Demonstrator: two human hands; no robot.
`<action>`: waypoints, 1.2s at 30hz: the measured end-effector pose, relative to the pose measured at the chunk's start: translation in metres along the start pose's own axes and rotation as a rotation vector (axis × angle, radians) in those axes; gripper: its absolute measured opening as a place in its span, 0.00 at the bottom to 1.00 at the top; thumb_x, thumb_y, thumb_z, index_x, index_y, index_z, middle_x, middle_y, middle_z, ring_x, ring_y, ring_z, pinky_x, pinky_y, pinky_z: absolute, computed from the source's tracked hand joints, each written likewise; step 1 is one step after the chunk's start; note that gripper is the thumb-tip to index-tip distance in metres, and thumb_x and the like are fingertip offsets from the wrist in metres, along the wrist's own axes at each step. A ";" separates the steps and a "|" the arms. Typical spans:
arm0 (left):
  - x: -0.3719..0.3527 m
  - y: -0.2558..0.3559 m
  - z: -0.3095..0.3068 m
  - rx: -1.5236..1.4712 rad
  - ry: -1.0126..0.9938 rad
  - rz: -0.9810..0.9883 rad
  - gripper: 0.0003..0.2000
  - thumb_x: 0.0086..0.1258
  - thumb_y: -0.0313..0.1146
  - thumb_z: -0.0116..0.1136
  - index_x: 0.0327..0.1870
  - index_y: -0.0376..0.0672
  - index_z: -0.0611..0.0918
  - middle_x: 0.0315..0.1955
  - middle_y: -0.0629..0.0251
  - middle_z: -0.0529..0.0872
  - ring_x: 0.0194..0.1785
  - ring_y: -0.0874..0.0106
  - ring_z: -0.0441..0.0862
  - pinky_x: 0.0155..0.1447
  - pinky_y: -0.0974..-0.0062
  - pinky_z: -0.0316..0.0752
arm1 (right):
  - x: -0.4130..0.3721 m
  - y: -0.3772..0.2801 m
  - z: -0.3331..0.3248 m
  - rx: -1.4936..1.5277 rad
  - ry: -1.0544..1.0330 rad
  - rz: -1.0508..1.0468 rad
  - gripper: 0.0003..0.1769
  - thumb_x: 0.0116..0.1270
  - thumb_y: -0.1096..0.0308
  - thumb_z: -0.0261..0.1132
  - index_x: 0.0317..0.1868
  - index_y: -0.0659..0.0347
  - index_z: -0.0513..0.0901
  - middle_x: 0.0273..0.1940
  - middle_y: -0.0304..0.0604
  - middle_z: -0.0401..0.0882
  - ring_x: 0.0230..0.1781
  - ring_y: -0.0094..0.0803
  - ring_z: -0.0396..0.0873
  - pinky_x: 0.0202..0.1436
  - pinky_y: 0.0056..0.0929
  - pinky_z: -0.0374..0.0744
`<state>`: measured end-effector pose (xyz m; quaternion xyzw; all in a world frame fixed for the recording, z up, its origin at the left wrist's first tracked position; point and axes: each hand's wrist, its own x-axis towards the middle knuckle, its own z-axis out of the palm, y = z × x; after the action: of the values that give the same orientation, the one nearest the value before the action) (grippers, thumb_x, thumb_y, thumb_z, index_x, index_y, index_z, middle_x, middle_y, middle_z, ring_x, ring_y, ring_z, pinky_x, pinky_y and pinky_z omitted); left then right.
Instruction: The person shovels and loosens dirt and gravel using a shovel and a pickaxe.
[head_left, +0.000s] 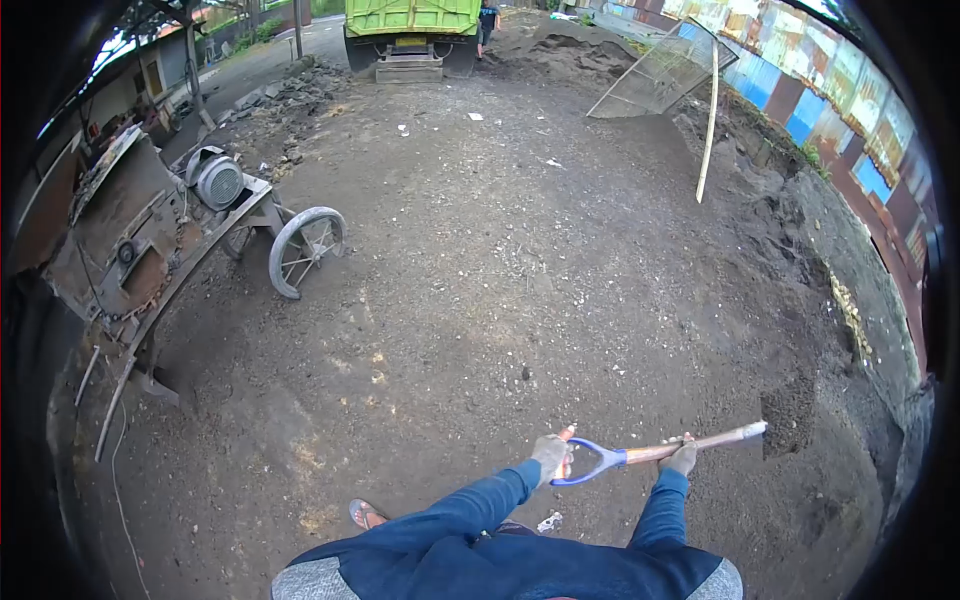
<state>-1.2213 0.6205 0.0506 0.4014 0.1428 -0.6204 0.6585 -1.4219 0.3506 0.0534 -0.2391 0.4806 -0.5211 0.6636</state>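
Left hand (552, 457) and right hand (682, 458) clench the blue-gripped wooden-shaft shovel (722, 439); rolling the shaft may spill the dark soil load (788, 415) off its blade.

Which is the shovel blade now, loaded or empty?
Loaded: dark soil covers the shovel blade, hiding its metal; left hand and right hand hold the shovel.

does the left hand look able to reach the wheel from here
Probably not: the left hand grips the shovel handle, and the wheel stands far off across bare ground. Nothing blocks it; it just looks beyond arm's reach.
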 end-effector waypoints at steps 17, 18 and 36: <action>-0.091 0.052 0.021 0.759 -0.231 0.193 0.14 0.59 0.44 0.70 0.31 0.45 0.80 0.21 0.71 0.78 0.24 0.79 0.74 0.29 0.74 0.69 | -0.017 0.242 -0.137 -0.380 -0.336 0.860 0.08 0.60 0.60 0.57 0.37 0.52 0.76 0.33 0.37 0.80 0.33 0.34 0.81 0.42 0.37 0.82; -0.123 0.073 0.007 0.684 -0.153 0.164 0.15 0.59 0.43 0.70 0.32 0.43 0.78 0.23 0.72 0.78 0.25 0.80 0.74 0.29 0.77 0.69 | -0.037 0.283 -0.107 -0.413 -0.495 0.921 0.06 0.61 0.63 0.57 0.37 0.52 0.77 0.30 0.35 0.81 0.33 0.33 0.81 0.42 0.34 0.83; -0.313 -0.026 -0.378 -1.142 0.899 1.007 0.21 0.69 0.54 0.54 0.27 0.43 0.76 0.13 0.65 0.72 0.15 0.65 0.73 0.22 0.64 0.73 | -0.531 0.574 0.299 -1.103 -1.138 1.129 0.08 0.64 0.68 0.65 0.37 0.57 0.74 0.32 0.42 0.74 0.27 0.40 0.76 0.38 0.49 0.83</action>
<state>-1.1874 1.1099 0.0156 0.2323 0.4827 0.1259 0.8350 -0.8893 0.9815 -0.0830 -0.4670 0.3088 0.3656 0.7435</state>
